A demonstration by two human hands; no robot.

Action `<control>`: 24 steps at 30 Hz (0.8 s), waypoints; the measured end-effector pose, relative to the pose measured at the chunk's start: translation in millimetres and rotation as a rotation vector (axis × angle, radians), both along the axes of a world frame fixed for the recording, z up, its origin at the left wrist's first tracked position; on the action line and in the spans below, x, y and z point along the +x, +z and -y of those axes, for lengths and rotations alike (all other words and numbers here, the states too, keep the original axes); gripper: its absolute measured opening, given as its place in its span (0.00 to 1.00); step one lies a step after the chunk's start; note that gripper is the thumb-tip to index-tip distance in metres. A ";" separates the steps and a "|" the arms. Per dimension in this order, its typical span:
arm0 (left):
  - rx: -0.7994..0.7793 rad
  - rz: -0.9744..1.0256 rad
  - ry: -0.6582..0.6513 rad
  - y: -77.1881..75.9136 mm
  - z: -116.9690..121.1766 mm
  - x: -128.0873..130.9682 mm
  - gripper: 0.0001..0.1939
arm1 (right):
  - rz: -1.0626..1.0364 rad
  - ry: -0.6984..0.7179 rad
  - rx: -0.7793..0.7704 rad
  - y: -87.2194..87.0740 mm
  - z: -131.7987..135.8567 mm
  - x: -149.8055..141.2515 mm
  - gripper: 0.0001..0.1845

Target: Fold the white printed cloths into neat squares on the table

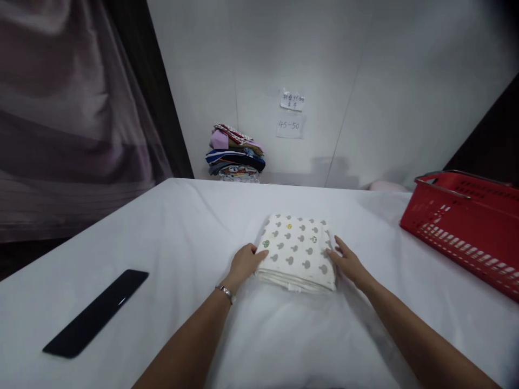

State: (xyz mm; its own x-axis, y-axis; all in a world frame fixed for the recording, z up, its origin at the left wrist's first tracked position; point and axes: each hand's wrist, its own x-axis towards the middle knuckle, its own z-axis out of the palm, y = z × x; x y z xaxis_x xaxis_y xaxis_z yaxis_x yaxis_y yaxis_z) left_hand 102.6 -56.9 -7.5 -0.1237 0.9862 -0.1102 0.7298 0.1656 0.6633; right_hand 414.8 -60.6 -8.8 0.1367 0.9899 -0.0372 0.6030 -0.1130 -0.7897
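Observation:
A folded white cloth [294, 246] with grey, green and yellow mushroom-like prints lies on the white-covered table as a thick, flat square. At its left edge is my left hand [246, 263], with the thumb resting on top and the other fingers curled at the side, partly hidden. My left wrist wears a silver band. On the opposite side, my right hand [349, 265] touches the cloth's right edge with its thumb, while the fingers are stretched out and apart. The layered front edge of the cloth faces me.
A red plastic basket [466, 227] stands at the right. A flat black panel [97, 313] lies on the table [182, 227] at the left. Behind the far edge rises a pile of folded fabrics [235, 154] against the wall. A curtain [73, 119] hangs at the left.

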 end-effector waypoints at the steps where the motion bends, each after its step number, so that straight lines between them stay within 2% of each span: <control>1: -0.012 0.004 -0.003 2.1 0.2 0.4 0.16 | -0.134 -0.023 -0.054 -0.1 8.9 0.9 0.41; 4: -0.053 -0.003 -0.003 9.3 -0.4 1.5 0.17 | -0.426 -0.028 -0.161 3.9 28.3 -3.6 0.47; 8: -0.098 0.005 0.017 18.7 -4.0 3.0 0.19 | -0.544 -0.010 -0.233 10.0 34.2 -11.6 0.52; 12: -0.129 0.149 0.054 24.4 0.9 10.3 0.21 | -0.509 0.010 -0.236 14.2 25.4 -11.4 0.51; 15: -0.145 0.225 0.074 21.3 20.9 23.5 0.20 | -0.535 -0.016 -0.162 18.0 20.1 2.1 0.48; 17: -0.204 0.305 0.017 15.5 39.6 32.0 0.22 | -0.537 -0.019 -0.147 17.2 20.9 17.7 0.46; 19: -0.303 0.344 -0.065 10.3 56.0 35.4 0.23 | -0.489 0.011 -0.200 12.0 24.9 34.4 0.45; 21: -0.320 0.288 -0.111 9.6 64.8 32.6 0.24 | -0.418 0.051 -0.253 5.2 29.6 47.3 0.45; 22: -0.275 0.217 -0.109 11.6 65.6 30.0 0.24 | -0.361 0.054 -0.243 2.8 31.3 51.0 0.44; 24: -0.112 0.038 -0.069 19.7 61.2 26.6 0.23 | -0.189 0.049 -0.130 2.8 32.2 51.0 0.41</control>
